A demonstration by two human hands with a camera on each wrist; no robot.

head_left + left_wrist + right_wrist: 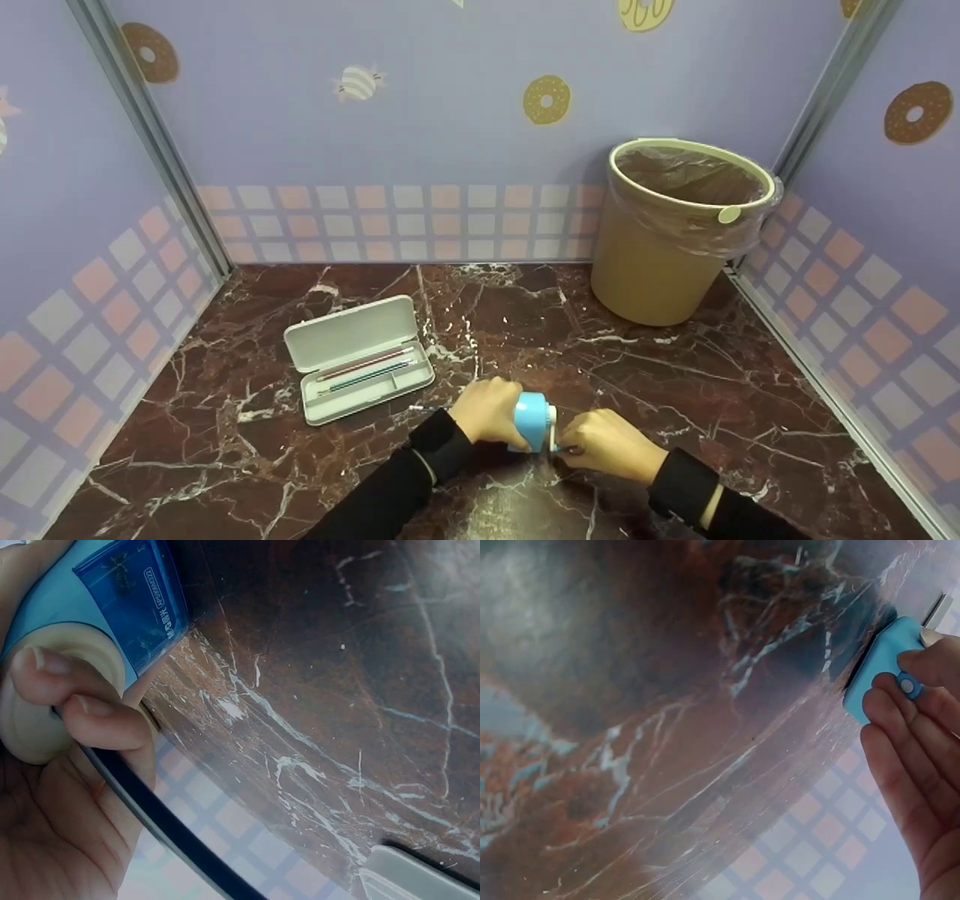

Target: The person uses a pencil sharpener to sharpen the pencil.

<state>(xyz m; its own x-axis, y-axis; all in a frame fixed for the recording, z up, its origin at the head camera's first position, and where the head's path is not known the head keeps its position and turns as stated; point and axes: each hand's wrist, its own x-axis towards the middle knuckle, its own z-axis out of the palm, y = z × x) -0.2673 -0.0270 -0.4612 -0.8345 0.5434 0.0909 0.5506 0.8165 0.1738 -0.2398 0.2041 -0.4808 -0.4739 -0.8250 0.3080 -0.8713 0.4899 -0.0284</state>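
My left hand (487, 409) grips a light-blue crank pencil sharpener (531, 421) near the table's front. In the left wrist view, fingers of this hand also curl round a dark pencil (165, 825) at the sharpener's cream round holder (64, 690). The pencil's tip is hidden inside. A clear blue shavings drawer (135, 600) shows below the body. My right hand (607, 444) pinches the blue knob (908, 686) of the white crank (553, 431) on the sharpener's other end.
An open pale grey pencil case (352, 337) lies to the left, with several pencils (367, 373) in its tray. At the back right stands a tan waste bin (652, 262) with a clear liner. Patterned walls edge the dark marbled tabletop (255, 465).
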